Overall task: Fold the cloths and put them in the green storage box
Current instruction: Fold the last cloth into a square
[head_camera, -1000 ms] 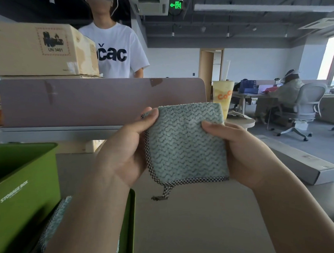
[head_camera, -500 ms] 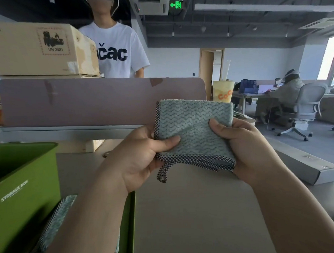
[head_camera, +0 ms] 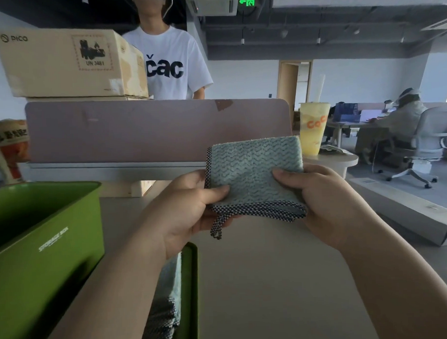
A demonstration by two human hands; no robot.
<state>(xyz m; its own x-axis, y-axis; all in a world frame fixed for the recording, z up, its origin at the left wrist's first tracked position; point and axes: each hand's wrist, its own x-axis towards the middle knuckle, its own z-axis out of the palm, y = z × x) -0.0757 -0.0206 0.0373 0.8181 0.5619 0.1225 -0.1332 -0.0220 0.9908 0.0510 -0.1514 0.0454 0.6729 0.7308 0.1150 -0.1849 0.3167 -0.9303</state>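
A folded pale blue-green terry cloth [head_camera: 253, 173] with a wavy weave and dark checked trim is held in the air over the middle of the pale beige desk [head_camera: 259, 295], clear of its surface. The left hand [head_camera: 191, 211] pinches it at its left edge, thumb laid flat across the front face and fingers curled behind; the right hand [head_camera: 327, 203] grips the right edge the same way, thumb on the front, fingers out of sight behind the fabric; a short checked hanging loop [head_camera: 217, 229] dangles from the cloth's lower left corner, just beside the left palm.

The open green plastic storage box [head_camera: 47, 246], with white lettering on its side, stands at the left edge of the desk, well apart from the held cloth; its inside lies in shadow. Beside it, toward the near edge and partly hidden by the left forearm, a shallow green tray [head_camera: 192, 284] holds more blue-green cloths [head_camera: 171, 298] of the same kind.

A mauve partition panel [head_camera: 140, 129] runs along the far edge; behind it sit stacked cardboard boxes [head_camera: 69, 65], and a person in a white printed T-shirt [head_camera: 173, 64] stands there; a yellow drink cup [head_camera: 313, 130] with a straw stands past the panel's right end; a long flat grey carton [head_camera: 409, 213] lies beyond the desk's right edge.
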